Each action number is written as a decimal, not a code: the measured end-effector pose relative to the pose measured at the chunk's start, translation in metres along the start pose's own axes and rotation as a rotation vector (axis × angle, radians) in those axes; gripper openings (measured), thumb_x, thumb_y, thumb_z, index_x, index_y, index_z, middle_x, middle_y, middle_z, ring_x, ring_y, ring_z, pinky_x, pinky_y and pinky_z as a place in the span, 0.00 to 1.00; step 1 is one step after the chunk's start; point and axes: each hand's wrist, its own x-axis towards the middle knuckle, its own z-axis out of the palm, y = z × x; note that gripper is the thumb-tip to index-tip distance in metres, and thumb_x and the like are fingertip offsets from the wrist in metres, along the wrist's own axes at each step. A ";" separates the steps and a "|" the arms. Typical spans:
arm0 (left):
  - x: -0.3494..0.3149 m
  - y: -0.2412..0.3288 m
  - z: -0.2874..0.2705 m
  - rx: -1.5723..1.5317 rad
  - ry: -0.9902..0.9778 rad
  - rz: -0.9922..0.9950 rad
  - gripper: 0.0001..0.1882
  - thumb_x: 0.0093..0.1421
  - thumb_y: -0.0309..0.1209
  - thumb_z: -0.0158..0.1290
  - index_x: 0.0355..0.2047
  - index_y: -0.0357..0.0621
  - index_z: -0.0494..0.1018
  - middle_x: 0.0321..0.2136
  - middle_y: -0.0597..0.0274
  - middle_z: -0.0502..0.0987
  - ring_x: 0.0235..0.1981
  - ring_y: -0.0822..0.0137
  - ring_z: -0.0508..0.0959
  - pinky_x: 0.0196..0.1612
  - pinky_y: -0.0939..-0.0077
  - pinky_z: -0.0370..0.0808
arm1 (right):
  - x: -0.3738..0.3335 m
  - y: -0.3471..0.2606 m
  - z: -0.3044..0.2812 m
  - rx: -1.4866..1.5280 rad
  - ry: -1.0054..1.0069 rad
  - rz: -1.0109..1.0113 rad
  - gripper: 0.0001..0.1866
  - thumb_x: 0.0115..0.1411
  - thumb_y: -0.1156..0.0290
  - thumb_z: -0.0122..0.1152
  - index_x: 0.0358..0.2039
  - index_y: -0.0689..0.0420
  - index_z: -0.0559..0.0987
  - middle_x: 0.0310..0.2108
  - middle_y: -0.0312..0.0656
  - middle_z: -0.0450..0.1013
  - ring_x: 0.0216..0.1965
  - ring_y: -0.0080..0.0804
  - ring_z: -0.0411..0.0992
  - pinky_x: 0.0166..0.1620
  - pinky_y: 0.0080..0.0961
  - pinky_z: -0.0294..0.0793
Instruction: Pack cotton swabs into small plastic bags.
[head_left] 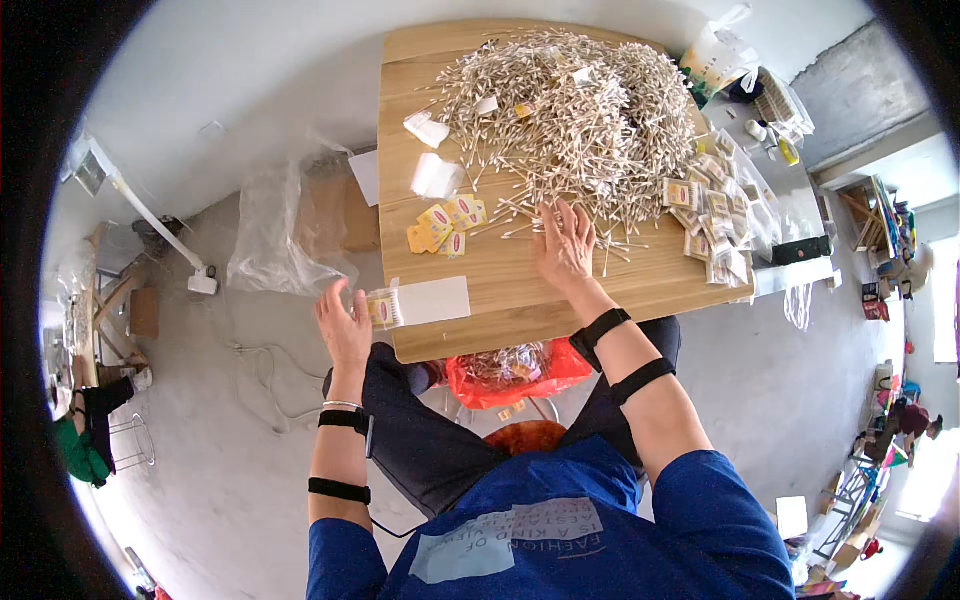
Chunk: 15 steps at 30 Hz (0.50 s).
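Observation:
A big heap of loose cotton swabs (590,120) covers the far part of the wooden table (500,320). My right hand (567,245) lies at the near edge of this heap, palm down and fingers spread, touching some swabs. At the table's left edge is my left hand (343,325), its fingers apart and curved slightly. Right beside its fingers lies a small clear pack of cotton swabs (384,308) with a yellow label; whether they touch is hard to see. The pack sits at the end of a white card (435,300). Yellow label cards (440,228) lie farther back, loosely overlapping.
Filled swab packs (712,210) are piled at the table's right side. Clear plastic sleeves (435,176) rest left of the heap. A red bag (515,372) with swabs hangs below the near edge. A large clear plastic bag (285,235) stands left of the table.

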 end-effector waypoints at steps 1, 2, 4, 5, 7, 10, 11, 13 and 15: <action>-0.002 0.015 -0.001 0.012 0.003 0.002 0.15 0.59 0.36 0.53 0.43 0.41 0.70 0.40 0.52 0.75 0.44 0.49 0.73 0.48 0.58 0.69 | 0.000 0.003 0.001 0.034 -0.042 -0.014 0.27 0.58 0.65 0.56 0.59 0.47 0.65 0.59 0.46 0.56 0.62 0.53 0.51 0.62 0.51 0.49; -0.006 0.031 -0.001 -0.053 -0.076 0.081 0.17 0.56 0.32 0.55 0.45 0.42 0.69 0.42 0.52 0.74 0.47 0.49 0.71 0.52 0.58 0.67 | -0.003 0.004 0.004 0.087 -0.006 -0.025 0.26 0.56 0.65 0.58 0.57 0.47 0.67 0.58 0.45 0.57 0.61 0.52 0.52 0.62 0.51 0.50; -0.016 0.064 0.007 -0.144 -0.174 0.230 0.20 0.52 0.28 0.57 0.46 0.42 0.68 0.45 0.52 0.72 0.50 0.50 0.69 0.55 0.57 0.65 | -0.012 0.008 0.005 0.134 -0.025 -0.026 0.25 0.55 0.67 0.58 0.55 0.47 0.69 0.58 0.45 0.58 0.61 0.51 0.53 0.62 0.51 0.50; -0.024 0.079 0.017 -0.173 -0.194 0.302 0.20 0.51 0.27 0.58 0.46 0.41 0.68 0.46 0.52 0.72 0.51 0.50 0.69 0.56 0.57 0.65 | -0.019 0.009 0.005 0.164 -0.045 -0.021 0.24 0.55 0.68 0.59 0.54 0.47 0.70 0.57 0.45 0.58 0.60 0.51 0.54 0.61 0.51 0.51; -0.033 0.109 0.030 -0.245 -0.289 0.367 0.23 0.50 0.25 0.58 0.48 0.41 0.68 0.50 0.53 0.70 0.53 0.49 0.68 0.57 0.56 0.64 | -0.033 0.008 0.002 0.167 0.011 -0.056 0.24 0.53 0.71 0.60 0.52 0.48 0.72 0.56 0.45 0.59 0.59 0.50 0.55 0.61 0.50 0.52; -0.042 0.137 0.049 -0.264 -0.301 0.441 0.28 0.49 0.25 0.58 0.52 0.42 0.66 0.55 0.53 0.66 0.56 0.49 0.66 0.58 0.56 0.64 | -0.052 0.011 -0.005 0.200 -0.028 -0.158 0.27 0.50 0.73 0.59 0.53 0.49 0.71 0.56 0.45 0.61 0.60 0.50 0.55 0.62 0.49 0.51; -0.044 0.144 0.054 -0.264 -0.302 0.441 0.28 0.49 0.25 0.58 0.52 0.42 0.66 0.55 0.53 0.66 0.56 0.49 0.66 0.58 0.56 0.64 | -0.058 0.011 -0.006 0.201 -0.029 -0.156 0.27 0.50 0.73 0.59 0.53 0.49 0.71 0.56 0.45 0.61 0.60 0.50 0.55 0.62 0.49 0.51; -0.045 0.155 0.062 -0.252 -0.317 0.453 0.32 0.49 0.25 0.58 0.57 0.44 0.64 0.58 0.52 0.64 0.59 0.49 0.63 0.59 0.55 0.63 | -0.067 0.009 -0.010 0.241 -0.048 -0.245 0.29 0.49 0.72 0.58 0.54 0.50 0.71 0.58 0.44 0.60 0.61 0.50 0.54 0.64 0.50 0.50; -0.043 0.160 0.066 -0.254 -0.344 0.457 0.33 0.50 0.26 0.58 0.58 0.46 0.64 0.59 0.52 0.63 0.60 0.49 0.62 0.60 0.54 0.62 | -0.075 0.004 -0.014 0.242 -0.096 -0.240 0.30 0.48 0.70 0.58 0.55 0.51 0.70 0.59 0.44 0.59 0.62 0.50 0.54 0.65 0.49 0.50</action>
